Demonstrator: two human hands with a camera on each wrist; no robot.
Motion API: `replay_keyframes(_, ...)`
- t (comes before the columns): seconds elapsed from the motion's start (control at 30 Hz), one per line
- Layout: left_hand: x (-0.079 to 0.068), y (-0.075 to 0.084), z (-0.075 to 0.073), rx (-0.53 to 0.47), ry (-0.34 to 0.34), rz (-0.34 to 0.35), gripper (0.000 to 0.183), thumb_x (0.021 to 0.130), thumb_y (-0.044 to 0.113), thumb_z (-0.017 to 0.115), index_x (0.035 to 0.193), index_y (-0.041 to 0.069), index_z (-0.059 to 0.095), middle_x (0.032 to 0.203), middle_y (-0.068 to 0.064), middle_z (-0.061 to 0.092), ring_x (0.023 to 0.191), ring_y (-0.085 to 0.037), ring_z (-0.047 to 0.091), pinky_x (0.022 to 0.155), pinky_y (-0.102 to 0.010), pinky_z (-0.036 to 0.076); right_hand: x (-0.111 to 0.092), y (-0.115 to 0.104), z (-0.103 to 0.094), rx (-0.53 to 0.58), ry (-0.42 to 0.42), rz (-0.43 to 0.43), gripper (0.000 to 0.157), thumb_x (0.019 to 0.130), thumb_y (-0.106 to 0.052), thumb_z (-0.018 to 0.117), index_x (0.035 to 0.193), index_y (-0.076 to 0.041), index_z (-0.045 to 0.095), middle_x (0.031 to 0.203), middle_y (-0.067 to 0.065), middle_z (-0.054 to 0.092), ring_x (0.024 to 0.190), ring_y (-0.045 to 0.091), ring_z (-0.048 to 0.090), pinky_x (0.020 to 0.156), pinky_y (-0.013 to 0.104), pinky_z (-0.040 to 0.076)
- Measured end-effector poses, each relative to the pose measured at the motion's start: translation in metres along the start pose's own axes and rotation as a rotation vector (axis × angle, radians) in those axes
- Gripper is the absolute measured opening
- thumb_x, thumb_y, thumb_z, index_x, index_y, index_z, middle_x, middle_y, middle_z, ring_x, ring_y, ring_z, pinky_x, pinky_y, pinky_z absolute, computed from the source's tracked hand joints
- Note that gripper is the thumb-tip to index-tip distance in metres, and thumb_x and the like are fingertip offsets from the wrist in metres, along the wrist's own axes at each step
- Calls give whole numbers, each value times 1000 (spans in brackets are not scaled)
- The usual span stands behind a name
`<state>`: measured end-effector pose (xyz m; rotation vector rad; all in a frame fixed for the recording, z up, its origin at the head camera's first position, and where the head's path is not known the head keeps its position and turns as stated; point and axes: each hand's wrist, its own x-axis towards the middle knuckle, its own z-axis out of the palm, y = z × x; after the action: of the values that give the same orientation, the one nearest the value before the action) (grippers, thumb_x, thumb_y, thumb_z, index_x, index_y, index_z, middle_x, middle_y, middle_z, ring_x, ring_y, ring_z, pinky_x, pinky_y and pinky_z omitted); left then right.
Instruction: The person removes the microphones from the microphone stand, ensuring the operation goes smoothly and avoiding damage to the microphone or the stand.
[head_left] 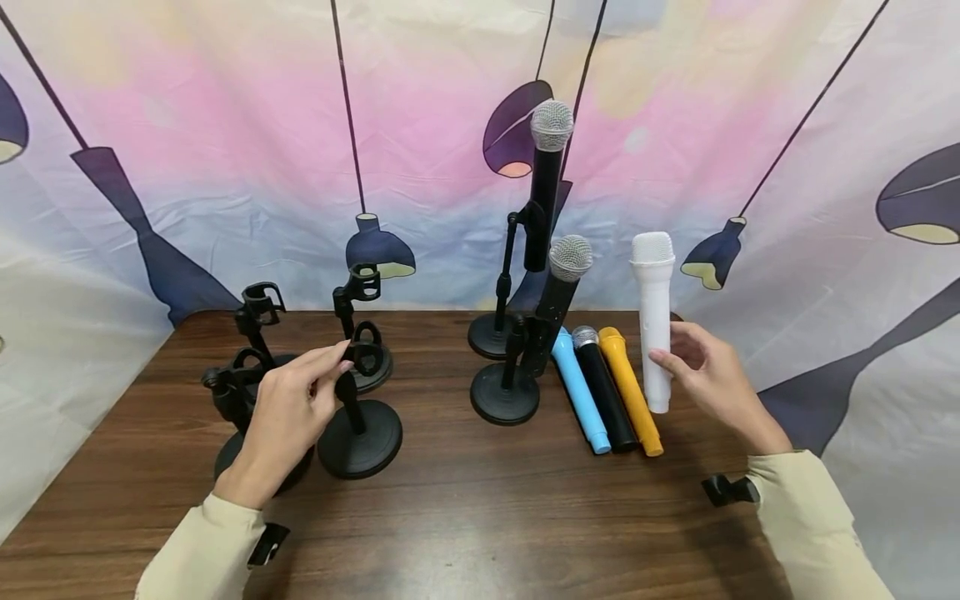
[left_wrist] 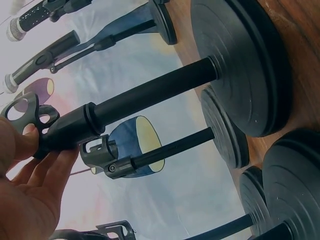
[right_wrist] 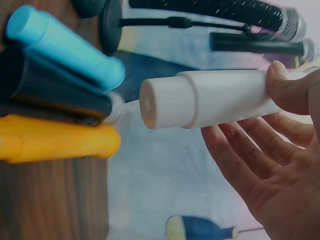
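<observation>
My left hand [head_left: 288, 412] pinches the clip at the top of a black microphone stand [head_left: 367, 446], whose round base is on the table. The left wrist view shows the thumb and fingers around the joint under this stand's clip [left_wrist: 70, 127], and the clip is bare. On the right, my right hand [head_left: 712, 383] holds a white microphone [head_left: 654, 308] upright, head up, above the tabletop. Its lower end points away from the palm in the right wrist view, with the thumb on one side and the fingers beneath. The blue microphone [head_left: 579, 392], black microphone [head_left: 603, 392] and yellow microphone [head_left: 632, 392] lie side by side nearby.
Bare stands cluster at the left: one at the back [head_left: 371, 367], another [head_left: 258, 312] farther left, and a nearer one [head_left: 228, 400] partly behind my left hand. Mid-table, a rear stand [head_left: 491, 333] and a front stand [head_left: 506, 396] each carry a black microphone. A patterned cloth [head_left: 450, 150] hangs behind the table.
</observation>
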<state>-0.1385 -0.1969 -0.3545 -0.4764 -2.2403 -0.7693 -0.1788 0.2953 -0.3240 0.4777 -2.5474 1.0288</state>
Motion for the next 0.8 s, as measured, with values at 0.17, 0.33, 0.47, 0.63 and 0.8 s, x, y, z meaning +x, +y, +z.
replay_keyframes(0.17,-1,-2,-3,26,22,-6,35,90,-7,72,125,-2,71,113,-18,73,52,-9,42,50,-17,28,-3,20,2,-46,-54,72,42,100,-14,67,132,12,55,106,25,67,89,29,68,70,20,50)
replay_keyframes(0.33,-3,-2,-3,41,29,-15,34,90,-6,73,124,-2,71,113,-19,73,54,-12,46,51,-18,27,-8,41,5,-72,-105,134,44,103,-19,64,132,13,55,105,26,67,92,40,68,69,28,52)
replay_keyframes(0.47,-3,-2,-2,52,33,-15,35,90,-5,73,125,-2,71,114,-19,72,55,-15,52,51,-20,28,-12,57,10,-94,-162,205,48,104,-24,61,133,14,53,109,28,66,96,41,67,76,43,55)
replay_keyframes(0.63,-3,-1,-1,58,22,-19,37,92,-5,71,128,-2,69,121,-20,70,58,-21,63,49,-23,34,-19,72,17,-89,-228,296,55,105,-29,60,135,16,50,118,34,62,98,41,67,75,49,57)
replay_keyframes(0.8,-2,-1,1,64,13,-18,40,92,-4,70,132,-2,66,130,-18,66,86,-32,73,56,-32,50,-22,80,20,-60,-278,363,53,104,-26,61,133,18,50,110,33,64,85,32,68,65,42,59)
